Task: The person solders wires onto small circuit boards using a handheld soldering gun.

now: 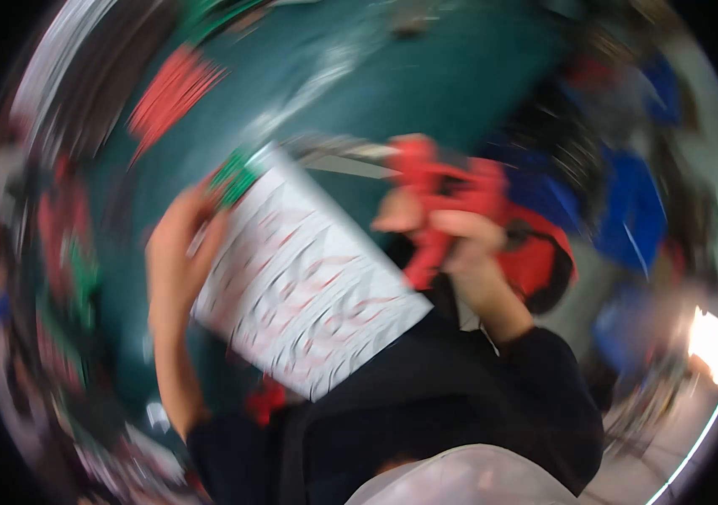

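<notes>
A white sheet-like piece with rows of red and black print lies tilted in front of my body, smeared by motion. My left hand is at its upper left edge, fingers curled, with a small green piece at the fingertips. It grips the sheet's edge there. My right hand is wrapped around a red hand tool; blur hides its exact kind. Beside that hand is a rounded red and black part; whether it belongs to the tool I cannot tell. A pale strip runs between the sheet's top and the tool.
A dark green work surface stretches out ahead. On it, at the upper left, is a blurred red object. Blue objects stand at the right. Mixed red and green items show at the left, and a bright light at the right.
</notes>
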`<state>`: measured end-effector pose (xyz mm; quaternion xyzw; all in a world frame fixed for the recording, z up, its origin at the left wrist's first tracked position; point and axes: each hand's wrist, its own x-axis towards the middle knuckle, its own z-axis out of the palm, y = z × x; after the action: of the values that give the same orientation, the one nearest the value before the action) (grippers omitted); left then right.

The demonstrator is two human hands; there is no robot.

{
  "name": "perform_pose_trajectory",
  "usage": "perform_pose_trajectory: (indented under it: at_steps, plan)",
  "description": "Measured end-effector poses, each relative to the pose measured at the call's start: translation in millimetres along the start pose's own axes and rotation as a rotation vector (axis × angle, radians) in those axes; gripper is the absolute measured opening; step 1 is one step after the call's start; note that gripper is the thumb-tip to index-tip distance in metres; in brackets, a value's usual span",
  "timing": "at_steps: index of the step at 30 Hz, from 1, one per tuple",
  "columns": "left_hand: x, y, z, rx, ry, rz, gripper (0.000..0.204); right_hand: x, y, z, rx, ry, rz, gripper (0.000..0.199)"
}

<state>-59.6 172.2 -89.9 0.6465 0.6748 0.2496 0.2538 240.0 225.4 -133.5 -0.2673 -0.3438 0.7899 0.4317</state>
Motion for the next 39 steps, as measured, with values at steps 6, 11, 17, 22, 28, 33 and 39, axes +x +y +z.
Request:
perform_pose_trajectory:
  at_steps: [6, 11, 17, 22, 28, 33, 39]
  plan:
    - [-17, -52, 8, -0.436, -0.156, -0.036, 0.033, 6, 23, -35, 0.509, -0.084, 0.008, 0.033]
    - [9, -115, 23, -0.263, -0.204, 0.334, 0.031, -8, 12, -30, 0.518, -0.028, -0.054, 0.029]
    - [18, -55, 27, 0.262, -0.019, 0.664, 0.045, -5, 9, -34, 0.471, -0.052, -0.071, 0.03]
    - [1, -54, 20, 0.326, 0.115, 0.366, 0.044, 2, 10, -28, 0.396, -0.043, -0.041, 0.032]
    - [-6, -51, 22, 0.197, 0.154, 0.269, 0.048, 10, 30, -27, 0.221, -0.071, -0.034, 0.039]
    - [-15, -50, 13, 0.007, 0.149, 0.259, 0.043, -2, 26, -19, 0.509, 0.016, -0.025, 0.07]
    - [-18, -68, 48, 0.055, 0.337, 0.424, 0.035, 0, 23, -20, 0.29, -0.008, -0.095, 0.05]
